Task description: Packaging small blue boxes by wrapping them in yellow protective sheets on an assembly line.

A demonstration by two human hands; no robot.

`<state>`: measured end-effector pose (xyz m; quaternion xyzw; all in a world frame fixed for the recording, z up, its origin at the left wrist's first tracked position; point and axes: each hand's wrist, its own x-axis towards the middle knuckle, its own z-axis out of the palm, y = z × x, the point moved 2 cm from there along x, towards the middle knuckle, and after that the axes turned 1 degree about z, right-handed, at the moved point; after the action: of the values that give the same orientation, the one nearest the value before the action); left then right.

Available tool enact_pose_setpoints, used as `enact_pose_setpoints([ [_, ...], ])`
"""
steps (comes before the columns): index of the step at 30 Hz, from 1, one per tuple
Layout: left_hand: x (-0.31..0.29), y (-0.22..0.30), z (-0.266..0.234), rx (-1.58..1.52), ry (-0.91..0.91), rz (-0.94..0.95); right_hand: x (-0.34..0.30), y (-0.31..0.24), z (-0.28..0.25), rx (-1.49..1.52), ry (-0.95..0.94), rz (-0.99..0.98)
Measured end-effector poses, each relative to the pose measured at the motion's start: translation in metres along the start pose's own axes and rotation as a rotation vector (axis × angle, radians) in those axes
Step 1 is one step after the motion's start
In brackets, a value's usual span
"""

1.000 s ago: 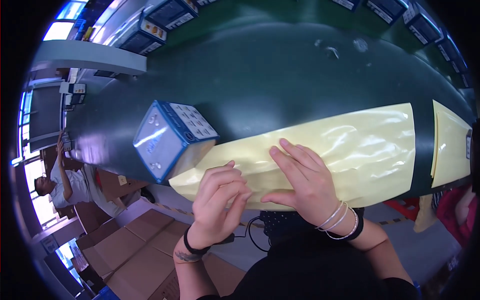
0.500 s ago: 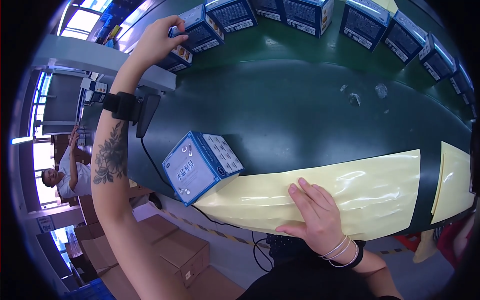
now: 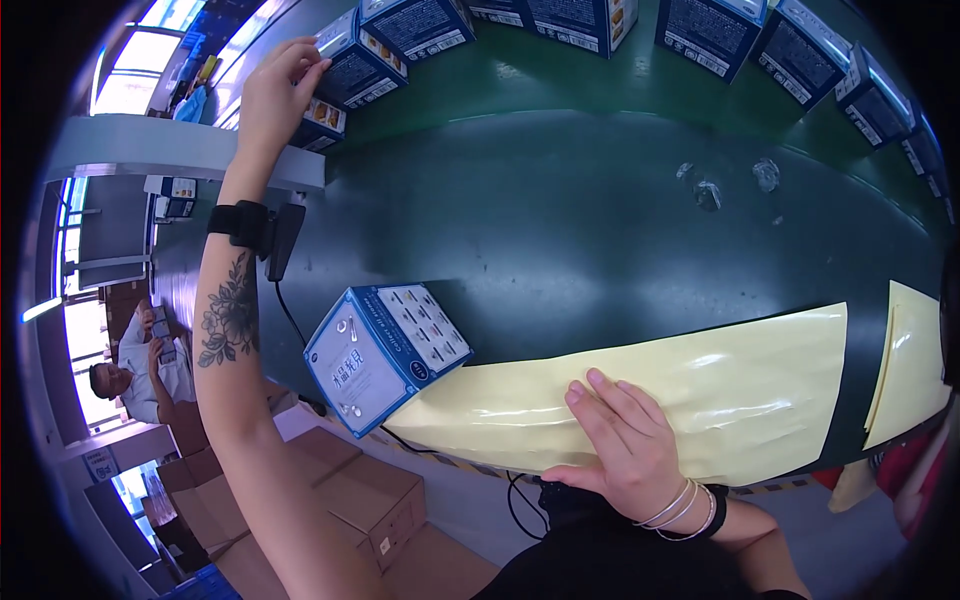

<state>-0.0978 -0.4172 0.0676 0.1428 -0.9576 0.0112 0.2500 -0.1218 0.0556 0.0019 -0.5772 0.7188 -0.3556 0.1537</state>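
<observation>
Across a dark green bench, 2 hands are set well apart.
Seen from the head, the right hand lies palm down on a glossy pale-yellow sheet by the bench's near edge, its fingers extended and the thumb out to the side; a blue-and-white box stands at the sheet's left end. The left hand reaches to the upper left, its fingers bent just beside a dark blue box; whether they grip it, I cannot tell. Clear plastic scraps lie on the bench toward the right.
</observation>
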Motion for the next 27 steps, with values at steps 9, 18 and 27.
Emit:
enact_pose_setpoints([
  [9, -0.034, -0.095, -0.128, 0.197, -0.132, -0.081, 0.008, -0.01, 0.004, -0.086, -0.008, -0.012],
  [18, -0.199, 0.288, -0.097, -0.374, -0.377, -0.011, 0.0, -0.006, 0.015, -0.133, 0.04, -0.025],
  [27, -0.252, 0.279, -0.041, -0.391, -0.176, -0.106, -0.003, -0.006, 0.016, -0.172, 0.036, -0.019],
])
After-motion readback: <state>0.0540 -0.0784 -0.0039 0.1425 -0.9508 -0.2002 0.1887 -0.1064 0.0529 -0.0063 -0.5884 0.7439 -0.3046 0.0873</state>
